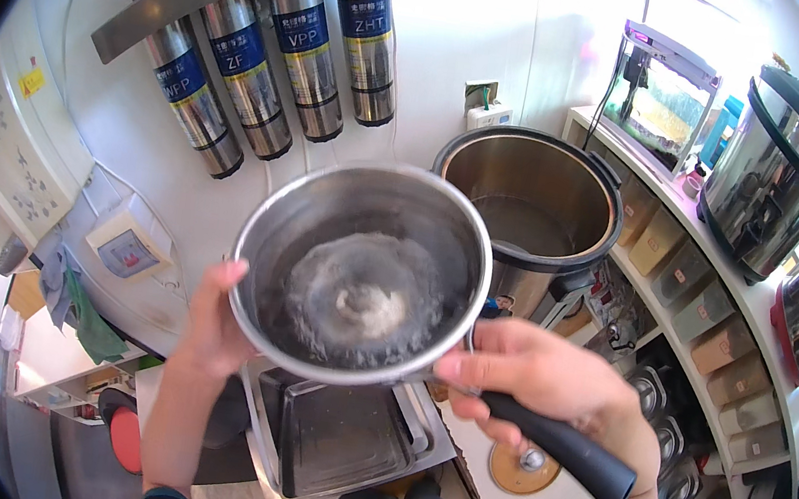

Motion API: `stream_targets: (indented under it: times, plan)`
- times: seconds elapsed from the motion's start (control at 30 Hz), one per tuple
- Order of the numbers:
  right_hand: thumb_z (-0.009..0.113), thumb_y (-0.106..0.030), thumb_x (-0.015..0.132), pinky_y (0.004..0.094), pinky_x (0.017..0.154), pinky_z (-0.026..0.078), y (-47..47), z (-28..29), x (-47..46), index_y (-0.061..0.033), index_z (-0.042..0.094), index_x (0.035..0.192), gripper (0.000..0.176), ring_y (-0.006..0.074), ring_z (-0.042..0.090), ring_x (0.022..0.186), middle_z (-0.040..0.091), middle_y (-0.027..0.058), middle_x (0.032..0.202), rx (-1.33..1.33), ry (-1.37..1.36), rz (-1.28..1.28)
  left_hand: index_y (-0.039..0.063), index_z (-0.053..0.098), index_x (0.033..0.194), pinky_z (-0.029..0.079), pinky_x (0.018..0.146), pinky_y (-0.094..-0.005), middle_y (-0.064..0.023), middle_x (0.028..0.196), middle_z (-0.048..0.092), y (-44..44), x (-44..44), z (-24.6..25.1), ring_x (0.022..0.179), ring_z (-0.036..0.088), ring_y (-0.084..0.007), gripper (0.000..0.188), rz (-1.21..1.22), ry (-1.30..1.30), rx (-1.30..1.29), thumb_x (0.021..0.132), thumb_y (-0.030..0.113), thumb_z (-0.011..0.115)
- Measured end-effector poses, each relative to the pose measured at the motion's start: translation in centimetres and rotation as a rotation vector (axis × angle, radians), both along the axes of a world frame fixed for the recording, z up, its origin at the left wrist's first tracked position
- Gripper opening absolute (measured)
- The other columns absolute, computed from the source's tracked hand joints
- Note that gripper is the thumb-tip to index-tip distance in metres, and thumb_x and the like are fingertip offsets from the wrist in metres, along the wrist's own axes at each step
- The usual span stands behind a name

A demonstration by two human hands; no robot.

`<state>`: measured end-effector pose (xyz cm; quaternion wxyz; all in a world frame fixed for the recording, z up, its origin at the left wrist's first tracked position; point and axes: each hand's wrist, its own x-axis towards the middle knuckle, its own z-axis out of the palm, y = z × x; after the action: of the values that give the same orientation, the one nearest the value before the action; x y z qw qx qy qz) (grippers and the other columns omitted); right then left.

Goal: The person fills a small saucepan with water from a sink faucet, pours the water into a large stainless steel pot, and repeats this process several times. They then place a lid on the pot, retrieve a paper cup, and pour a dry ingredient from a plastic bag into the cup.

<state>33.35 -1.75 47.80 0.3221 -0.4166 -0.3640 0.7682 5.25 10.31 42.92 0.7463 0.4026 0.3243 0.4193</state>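
A round stainless steel pan [241,304] with a black handle is held up in the middle of the view, between both hands. Water [362,305] inside it is rippling, with a pale patch at its centre. My left hand [212,323] grips the pan's left side, thumb on the rim. On the right, my right hand [549,379] holds the pan where the handle joins it, fingers curled beneath. Behind the pan, to the right, stands a large open steel pot [535,137] with a dark rim and liquid inside.
Steel filter cylinders [305,48] hang on the wall. A steel tray [344,439] lies below the pan, and a glass lid [524,469] rests on the white counter. Along the right, a curved shelf [718,246] carries a fish tank [662,95] and an insulated steel barrel [773,170].
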Motion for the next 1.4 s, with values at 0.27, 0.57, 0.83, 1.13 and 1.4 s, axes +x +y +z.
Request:
stream_targets:
  times: [0.27,0.57,0.83,1.13,1.4]
  plan:
    - [0.058,-0.019,0.09,0.018,0.032,0.038,4.2,3.2,4.2,-0.0028,0.05,0.085,0.018,0.0047,0.046,0.04,0.052,0.0001,0.061,0.082,0.095,-0.084,0.004,0.047,0.125,0.044,0.082,-0.0576,-0.0172,0.121,0.052,4.5,5.7,8.0,0.105,0.053,-0.0361,0.075,-0.077,0.271,0.101,0.073,0.058,0.054]
    - [0.055,-0.02,0.092,0.0165,0.031,0.033,6.8,2.1,6.3,-0.0056,0.05,0.073,0.024,0.0041,0.044,0.039,0.049,-0.0006,0.058,0.193,0.237,-0.112,-0.002,0.043,0.127,0.042,0.086,-0.053,-0.0219,0.122,0.048,7.8,9.7,11.3,0.098,0.055,-0.0378,0.094,-0.012,0.519,0.198,0.066,0.068,0.054]
    - [0.062,-0.02,0.087,0.0158,0.036,0.038,9.0,0.2,7.3,-0.0079,0.051,0.082,0.018,0.0027,0.045,0.043,0.051,-0.0026,0.063,0.203,0.386,-0.017,0.001,0.044,0.128,0.044,0.084,-0.0544,-0.021,0.126,0.046,9.2,11.2,11.9,0.104,0.053,-0.0379,0.092,0.004,0.594,0.235,0.067,0.069,0.052]
    - [0.062,-0.023,0.087,0.0168,0.036,0.034,9.5,-1.2,7.5,-0.0107,0.051,0.079,0.019,0.0026,0.044,0.043,0.05,-0.0037,0.062,0.224,0.358,-0.036,0.005,0.042,0.133,0.041,0.087,-0.0566,-0.0198,0.132,0.04,10.3,12.3,12.3,0.106,0.051,-0.0415,0.092,-0.039,0.679,0.253,0.069,0.07,0.049]
    - [0.061,-0.022,0.088,0.0167,0.036,0.032,10.1,-2.1,7.5,-0.0117,0.05,0.079,0.018,0.0025,0.043,0.042,0.047,-0.0049,0.061,0.232,0.449,-0.066,0.013,0.036,0.139,0.042,0.085,-0.0561,-0.0211,0.138,0.033,11.0,13.5,12.8,0.102,0.053,-0.0427,0.091,-0.009,0.768,0.313,0.07,0.072,0.045]
